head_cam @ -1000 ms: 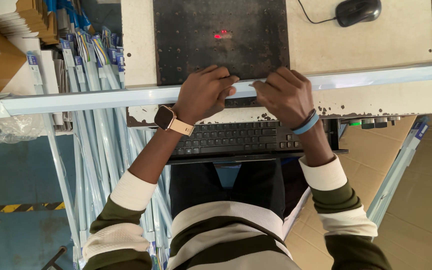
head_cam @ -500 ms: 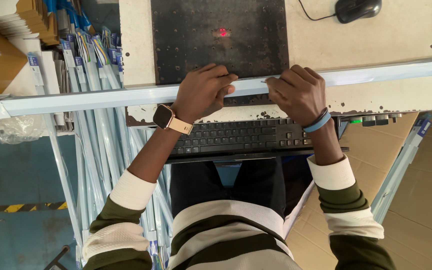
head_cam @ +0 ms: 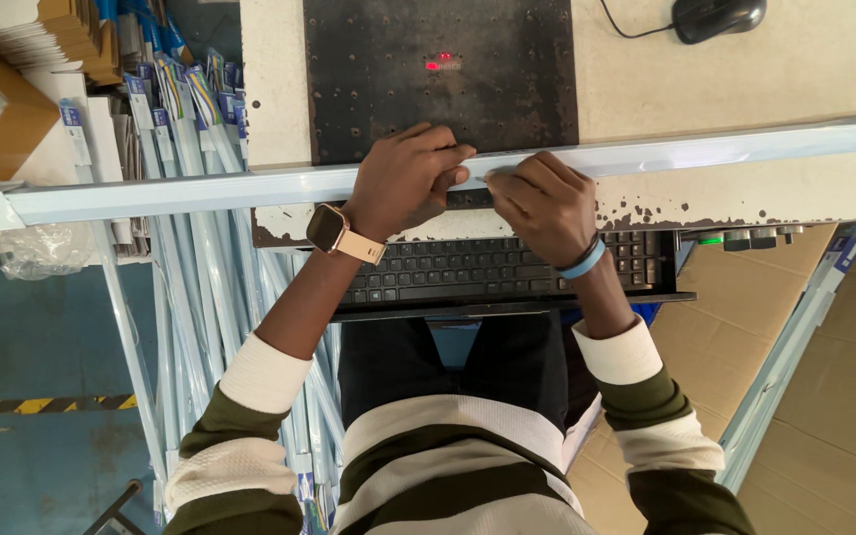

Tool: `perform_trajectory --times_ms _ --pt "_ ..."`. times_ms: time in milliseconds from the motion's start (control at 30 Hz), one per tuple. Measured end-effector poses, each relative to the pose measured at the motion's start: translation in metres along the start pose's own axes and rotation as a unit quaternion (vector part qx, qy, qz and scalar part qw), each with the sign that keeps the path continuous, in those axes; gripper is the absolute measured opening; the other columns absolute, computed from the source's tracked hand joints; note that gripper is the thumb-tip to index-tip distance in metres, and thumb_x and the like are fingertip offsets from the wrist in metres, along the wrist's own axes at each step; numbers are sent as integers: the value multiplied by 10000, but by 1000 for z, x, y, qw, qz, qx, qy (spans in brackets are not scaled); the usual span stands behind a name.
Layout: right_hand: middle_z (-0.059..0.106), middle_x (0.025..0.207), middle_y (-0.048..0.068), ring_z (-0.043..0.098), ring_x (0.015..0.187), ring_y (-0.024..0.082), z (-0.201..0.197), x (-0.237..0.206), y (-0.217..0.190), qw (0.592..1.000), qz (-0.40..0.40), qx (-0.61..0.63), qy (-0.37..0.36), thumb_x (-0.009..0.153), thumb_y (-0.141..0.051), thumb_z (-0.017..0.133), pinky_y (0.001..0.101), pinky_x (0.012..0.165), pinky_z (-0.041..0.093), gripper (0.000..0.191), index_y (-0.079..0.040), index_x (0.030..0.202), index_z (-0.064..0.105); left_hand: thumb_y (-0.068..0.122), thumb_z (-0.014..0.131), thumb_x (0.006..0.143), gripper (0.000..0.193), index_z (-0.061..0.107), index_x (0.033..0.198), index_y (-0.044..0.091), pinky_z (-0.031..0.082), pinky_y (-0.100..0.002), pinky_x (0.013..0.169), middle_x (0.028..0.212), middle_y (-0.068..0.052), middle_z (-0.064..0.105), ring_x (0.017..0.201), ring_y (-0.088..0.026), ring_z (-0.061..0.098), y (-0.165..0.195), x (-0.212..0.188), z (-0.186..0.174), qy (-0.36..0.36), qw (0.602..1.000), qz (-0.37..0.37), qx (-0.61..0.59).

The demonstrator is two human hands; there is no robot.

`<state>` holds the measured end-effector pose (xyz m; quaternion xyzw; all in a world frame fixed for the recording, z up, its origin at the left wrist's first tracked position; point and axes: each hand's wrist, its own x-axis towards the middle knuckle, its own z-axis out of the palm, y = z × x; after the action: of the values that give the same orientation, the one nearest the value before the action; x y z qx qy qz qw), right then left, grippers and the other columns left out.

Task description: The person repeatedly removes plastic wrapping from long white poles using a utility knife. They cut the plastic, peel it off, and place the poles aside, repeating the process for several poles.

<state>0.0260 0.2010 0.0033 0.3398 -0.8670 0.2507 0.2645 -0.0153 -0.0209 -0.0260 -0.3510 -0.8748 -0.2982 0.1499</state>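
Observation:
A long pale blue-white tube (head_cam: 695, 151) in clear wrapping lies across the worn work table (head_cam: 725, 79), running from the far left edge to the far right. My left hand (head_cam: 403, 178), with a watch on the wrist, grips the tube near its middle. My right hand (head_cam: 542, 206), with a blue wristband, holds the tube just to the right, fingertips almost touching the left hand's. A black perforated plate (head_cam: 438, 69) with a small red light spot lies under the tube. A black keyboard (head_cam: 468, 269) sits on a tray below my hands.
A black mouse (head_cam: 717, 15) lies at the table's far right. Many similar wrapped tubes (head_cam: 185, 297) stand bundled to the left. Cardboard boxes (head_cam: 12, 109) sit at the upper left, flat cardboard (head_cam: 824, 396) at the right. The blue floor (head_cam: 32, 337) has a yellow-black stripe.
My right hand has slid left along the tube toward my left hand, so the fingertips now nearly meet. The left hand has stayed in place.

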Motion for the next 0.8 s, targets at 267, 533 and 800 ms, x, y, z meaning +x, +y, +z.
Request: perform_trajectory --times_ms 267,533,800 --pt "629 812 20 653 750 176 1 4 -2 998 -34 -41 -23 826 -19 823 319 621 553 132 -62 927 750 110 732 893 201 787 1086 92 548 -346 644 854 -2 632 834 -194 635 -2 -1 0 -7 1000 -2 -2" --pt "628 820 31 654 760 177 -8 2 3 996 -46 -65 -41 836 -25 813 311 603 544 131 -44 946 744 144 737 901 197 786 1088 105 558 -346 678 871 6 643 846 -191 640 -1 -1 1 8 1000 3 1" --pt "634 820 27 654 753 174 -18 -5 13 994 -45 -87 -45 856 -21 804 308 607 547 110 -48 945 745 125 716 909 197 793 1089 106 552 -343 660 859 2 643 834 -189 637 -1 -1 2 -10 1000 -7 3"
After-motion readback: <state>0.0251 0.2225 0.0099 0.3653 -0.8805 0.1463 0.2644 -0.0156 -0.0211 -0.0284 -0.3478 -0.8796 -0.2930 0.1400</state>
